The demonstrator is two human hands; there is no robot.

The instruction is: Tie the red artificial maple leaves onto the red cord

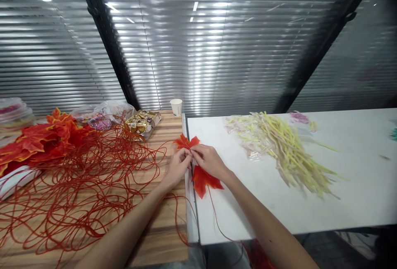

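Both hands meet over the seam between the wooden and white tables. My left hand (pixel 180 164) is closed in a pinch, its fingertips touching those of my right hand (pixel 208 159), also pinched. A red maple leaf (pixel 185 141) with orange tints sticks out just beyond the fingertips, its stem end hidden by them. Another red leaf (pixel 203 180) hangs below my right hand over the white table's edge. Thin red cord (pixel 214 209) trails down from this leaf. What exactly each pinch holds is too small to tell.
A large tangle of red cord (pixel 102 178) covers the wooden table (pixel 167 236), beside a pile of red leaves (pixel 46 140), a gold-wrapped box (pixel 144 123) and a paper cup (pixel 176 107). Yellowish stems (pixel 288 149) and plastic wrapping (pixel 254 145) lie on the white table (pixel 366 178).
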